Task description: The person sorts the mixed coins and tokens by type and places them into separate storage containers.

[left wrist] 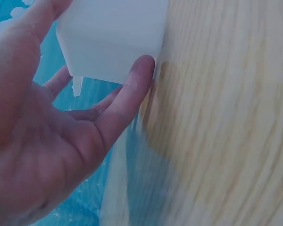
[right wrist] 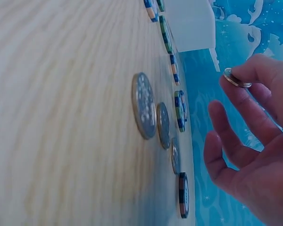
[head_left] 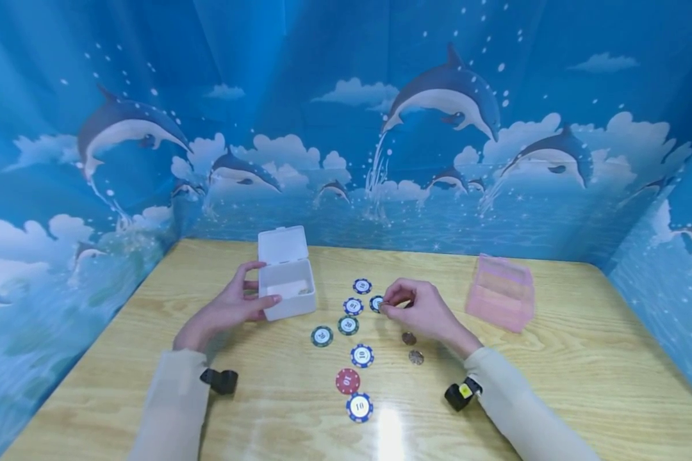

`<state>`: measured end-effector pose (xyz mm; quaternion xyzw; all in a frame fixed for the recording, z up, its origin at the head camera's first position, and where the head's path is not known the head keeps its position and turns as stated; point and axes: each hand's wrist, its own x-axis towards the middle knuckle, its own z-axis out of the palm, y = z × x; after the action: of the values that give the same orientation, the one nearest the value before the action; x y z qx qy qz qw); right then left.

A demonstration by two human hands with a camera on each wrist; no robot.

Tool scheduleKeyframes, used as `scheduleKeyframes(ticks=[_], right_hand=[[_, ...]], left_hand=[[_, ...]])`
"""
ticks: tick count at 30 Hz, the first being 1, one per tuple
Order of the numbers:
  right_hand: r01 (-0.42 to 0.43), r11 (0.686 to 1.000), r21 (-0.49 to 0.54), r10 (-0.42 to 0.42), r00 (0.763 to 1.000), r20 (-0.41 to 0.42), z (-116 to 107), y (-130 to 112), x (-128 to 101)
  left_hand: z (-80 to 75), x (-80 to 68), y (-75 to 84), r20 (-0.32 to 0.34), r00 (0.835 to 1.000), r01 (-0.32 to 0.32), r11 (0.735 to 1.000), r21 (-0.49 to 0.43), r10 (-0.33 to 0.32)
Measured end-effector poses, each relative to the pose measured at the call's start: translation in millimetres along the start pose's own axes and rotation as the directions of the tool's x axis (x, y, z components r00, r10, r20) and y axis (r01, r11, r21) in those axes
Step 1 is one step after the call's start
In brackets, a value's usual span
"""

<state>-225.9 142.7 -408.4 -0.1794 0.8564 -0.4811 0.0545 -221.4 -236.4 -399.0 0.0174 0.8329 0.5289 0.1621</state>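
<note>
Centrally, chips (head_left: 348,325) lay between the right hand (head_left: 420,310), pinching a coin (right wrist: 237,80), and the white box (head_left: 291,308) the left hand (head_left: 230,307) gripped; frame right held a pink case (head_left: 500,294).

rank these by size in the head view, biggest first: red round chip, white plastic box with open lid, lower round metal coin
1. White plastic box
2. Red round chip
3. Lower round metal coin

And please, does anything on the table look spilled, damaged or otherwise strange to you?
Nothing plainly stands out. The chips and coins lie flat and scattered on the table, with no damage visible. The left hand holds the open box; the right hand pinches a coin.
</note>
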Motion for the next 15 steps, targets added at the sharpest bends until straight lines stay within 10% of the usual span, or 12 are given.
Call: scheduleKeyframes(ticks=[15], right_hand=[[-0.073, 0.995, 0.073, 0.075, 0.997, -0.017, 6.3, -5.0, 5.4]], left_hand=[[-4.0, -2.4, 5.9, 0.063, 0.997, -0.046, 0.990, 0.131, 0.038]])
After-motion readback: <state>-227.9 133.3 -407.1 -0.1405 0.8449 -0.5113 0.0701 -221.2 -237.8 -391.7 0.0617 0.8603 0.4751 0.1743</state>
